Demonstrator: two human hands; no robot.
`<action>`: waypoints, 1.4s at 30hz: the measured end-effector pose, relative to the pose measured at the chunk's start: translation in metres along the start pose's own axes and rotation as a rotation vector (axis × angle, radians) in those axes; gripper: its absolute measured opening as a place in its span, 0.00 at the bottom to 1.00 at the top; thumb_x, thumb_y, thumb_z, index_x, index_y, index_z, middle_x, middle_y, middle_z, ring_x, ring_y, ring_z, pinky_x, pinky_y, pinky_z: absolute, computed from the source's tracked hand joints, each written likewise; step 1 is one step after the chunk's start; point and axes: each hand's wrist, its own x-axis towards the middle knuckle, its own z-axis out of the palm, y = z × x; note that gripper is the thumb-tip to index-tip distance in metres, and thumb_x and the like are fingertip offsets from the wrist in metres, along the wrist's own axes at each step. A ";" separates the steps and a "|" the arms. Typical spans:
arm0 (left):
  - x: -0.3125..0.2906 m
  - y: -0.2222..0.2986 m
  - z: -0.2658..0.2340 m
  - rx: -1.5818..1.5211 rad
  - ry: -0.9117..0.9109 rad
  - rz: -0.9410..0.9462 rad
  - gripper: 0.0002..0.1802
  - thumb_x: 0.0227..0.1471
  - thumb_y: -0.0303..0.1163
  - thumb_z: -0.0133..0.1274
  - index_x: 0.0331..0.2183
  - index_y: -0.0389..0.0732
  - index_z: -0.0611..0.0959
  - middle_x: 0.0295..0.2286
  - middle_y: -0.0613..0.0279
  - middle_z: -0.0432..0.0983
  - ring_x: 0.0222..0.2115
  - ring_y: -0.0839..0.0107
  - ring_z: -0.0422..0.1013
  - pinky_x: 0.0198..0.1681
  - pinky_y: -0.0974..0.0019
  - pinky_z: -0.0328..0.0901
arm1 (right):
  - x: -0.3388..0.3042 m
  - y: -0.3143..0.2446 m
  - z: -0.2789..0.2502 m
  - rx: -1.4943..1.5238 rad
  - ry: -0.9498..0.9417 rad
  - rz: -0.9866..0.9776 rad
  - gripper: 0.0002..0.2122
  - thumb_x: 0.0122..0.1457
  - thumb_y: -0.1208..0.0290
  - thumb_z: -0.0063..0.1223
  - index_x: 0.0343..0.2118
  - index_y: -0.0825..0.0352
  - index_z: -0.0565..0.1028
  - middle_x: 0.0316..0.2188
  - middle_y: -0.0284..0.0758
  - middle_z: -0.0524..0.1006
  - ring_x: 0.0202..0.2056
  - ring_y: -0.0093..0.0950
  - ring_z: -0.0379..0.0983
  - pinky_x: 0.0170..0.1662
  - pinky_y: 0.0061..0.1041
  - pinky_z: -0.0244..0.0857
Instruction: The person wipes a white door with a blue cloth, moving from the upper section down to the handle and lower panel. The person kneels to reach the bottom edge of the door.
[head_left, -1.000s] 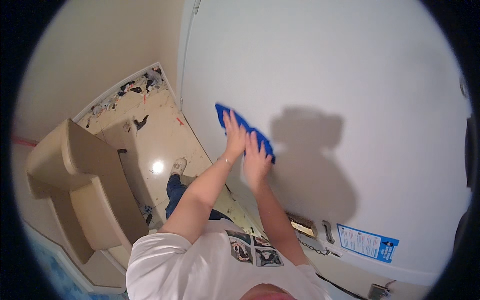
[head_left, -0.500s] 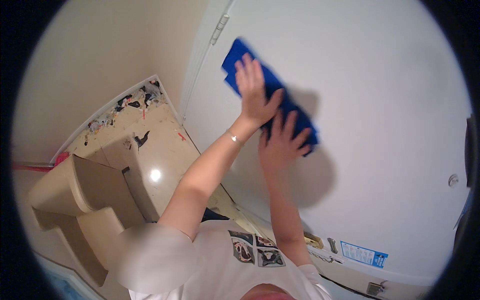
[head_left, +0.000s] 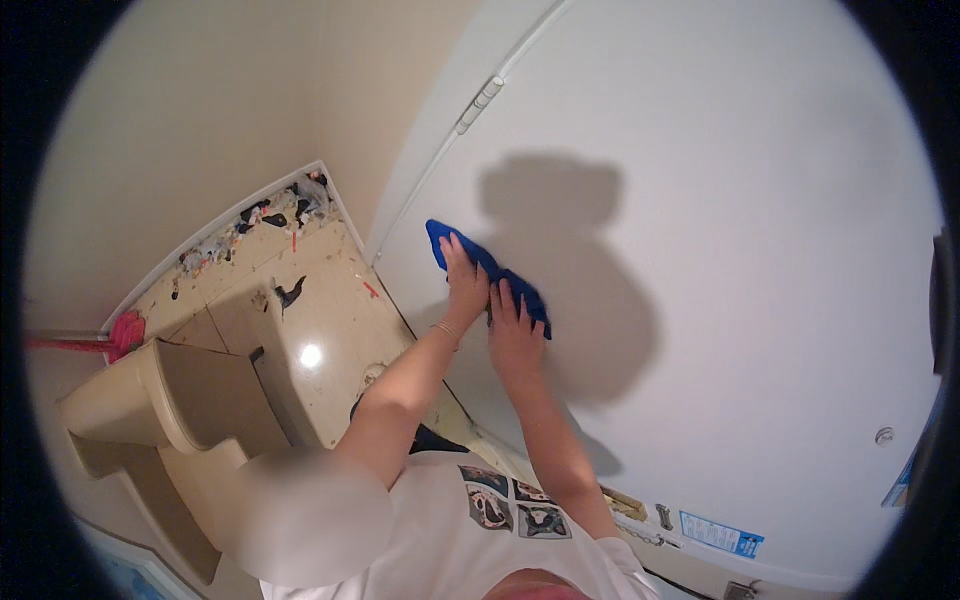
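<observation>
A folded blue cloth (head_left: 518,294) lies against the white door (head_left: 740,250). On its upper left part rests my left hand (head_left: 466,285), open, fingers stretched out over the cloth. My right hand (head_left: 517,340) is just below and to the right, also open, with fingers spread on the cloth's lower end. Both palms face the door and press the cloth to it. The two hands are close together, near the hinge side of the door.
A metal hinge (head_left: 481,105) is at the door's upper left edge. A beige step stool (head_left: 200,400) stands on the floor at left, beside a red broom (head_left: 125,335). Scraps of debris (head_left: 265,215) lie along the wall. A door chain (head_left: 650,538) hangs at the bottom.
Both hands and the blue cloth have moved down and slightly left along the door. More of the red broom shows at left.
</observation>
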 end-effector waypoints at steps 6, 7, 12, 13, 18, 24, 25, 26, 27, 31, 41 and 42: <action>0.064 0.037 -0.012 0.041 0.121 0.190 0.41 0.50 0.30 0.45 0.58 0.25 0.45 0.57 0.22 0.34 0.59 0.33 0.35 0.61 0.45 0.31 | 0.051 -0.018 -0.053 -0.058 0.089 0.105 0.28 0.54 0.60 0.49 0.59 0.50 0.59 0.63 0.23 0.52 0.57 0.36 0.58 0.47 0.49 0.57; 0.082 0.066 -0.018 0.000 0.095 0.212 0.44 0.48 0.34 0.48 0.58 0.25 0.45 0.57 0.23 0.33 0.59 0.32 0.34 0.62 0.47 0.31 | 0.059 -0.017 -0.069 -0.018 0.096 0.171 0.29 0.53 0.57 0.49 0.59 0.50 0.59 0.64 0.27 0.50 0.57 0.46 0.55 0.47 0.55 0.54; 0.104 0.173 -0.052 -0.125 -0.065 0.391 0.43 0.51 0.43 0.44 0.61 0.35 0.47 0.61 0.37 0.30 0.61 0.39 0.29 0.61 0.43 0.28 | 0.083 -0.016 -0.098 -0.189 0.564 0.417 0.31 0.49 0.56 0.54 0.59 0.49 0.60 0.64 0.33 0.50 0.53 0.57 0.52 0.42 0.62 0.53; 0.105 0.175 -0.052 -0.161 -0.074 0.340 0.42 0.51 0.42 0.44 0.61 0.35 0.47 0.61 0.37 0.31 0.62 0.40 0.29 0.61 0.43 0.29 | 0.084 -0.018 -0.099 -0.145 0.439 0.386 0.32 0.49 0.55 0.53 0.60 0.50 0.59 0.64 0.34 0.49 0.54 0.59 0.52 0.43 0.64 0.52; 0.106 0.052 -0.014 -0.050 0.179 0.216 0.41 0.50 0.30 0.46 0.60 0.30 0.46 0.60 0.33 0.34 0.61 0.39 0.34 0.62 0.49 0.33 | 0.085 -0.029 -0.074 -0.032 0.081 0.130 0.30 0.53 0.58 0.50 0.60 0.52 0.57 0.63 0.31 0.51 0.55 0.49 0.57 0.46 0.56 0.58; 0.080 -0.065 -0.017 0.020 -0.041 -0.104 0.38 0.54 0.29 0.41 0.58 0.24 0.42 0.57 0.23 0.35 0.60 0.35 0.34 0.63 0.49 0.33 | 0.071 -0.042 0.018 0.121 -0.034 -0.053 0.29 0.54 0.65 0.48 0.60 0.57 0.57 0.64 0.25 0.51 0.58 0.31 0.57 0.49 0.41 0.57; 0.082 -0.068 -0.018 0.041 -0.049 -0.125 0.38 0.54 0.29 0.41 0.58 0.23 0.42 0.57 0.23 0.34 0.60 0.36 0.34 0.63 0.49 0.32 | 0.072 -0.043 0.018 0.156 -0.056 -0.055 0.30 0.53 0.65 0.49 0.60 0.57 0.57 0.64 0.25 0.50 0.58 0.31 0.57 0.50 0.42 0.56; 0.085 -0.070 -0.019 0.061 -0.055 -0.147 0.38 0.54 0.30 0.41 0.58 0.23 0.42 0.57 0.24 0.34 0.60 0.36 0.34 0.63 0.50 0.32 | 0.073 -0.042 0.017 0.147 -0.050 -0.027 0.30 0.53 0.64 0.49 0.60 0.56 0.57 0.64 0.25 0.50 0.58 0.32 0.57 0.50 0.44 0.55; 0.087 -0.060 -0.017 0.078 -0.021 -0.057 0.38 0.54 0.30 0.41 0.58 0.23 0.42 0.57 0.24 0.34 0.60 0.36 0.34 0.63 0.50 0.32 | 0.072 -0.041 0.008 0.134 -0.049 0.011 0.30 0.52 0.64 0.50 0.61 0.56 0.57 0.64 0.25 0.51 0.58 0.33 0.56 0.50 0.46 0.55; 0.088 0.066 -0.025 0.012 0.017 0.123 0.41 0.53 0.33 0.44 0.58 0.23 0.43 0.58 0.26 0.34 0.60 0.37 0.34 0.62 0.49 0.33 | 0.074 -0.033 -0.060 0.120 0.014 0.281 0.32 0.51 0.62 0.52 0.61 0.54 0.57 0.64 0.29 0.51 0.59 0.45 0.53 0.49 0.57 0.51; 0.173 0.257 -0.081 0.041 0.019 0.943 0.41 0.48 0.44 0.47 0.58 0.31 0.56 0.58 0.35 0.44 0.57 0.42 0.46 0.57 0.48 0.42 | 0.109 0.021 -0.223 -0.169 0.644 0.358 0.28 0.50 0.58 0.53 0.56 0.56 0.64 0.62 0.38 0.54 0.54 0.58 0.52 0.48 0.63 0.46; 0.189 0.277 -0.087 0.095 0.025 0.947 0.39 0.49 0.42 0.45 0.58 0.31 0.57 0.58 0.34 0.44 0.57 0.42 0.45 0.58 0.47 0.41 | 0.115 0.024 -0.243 -0.140 0.686 0.351 0.29 0.50 0.59 0.54 0.57 0.55 0.63 0.62 0.39 0.53 0.55 0.58 0.51 0.48 0.64 0.45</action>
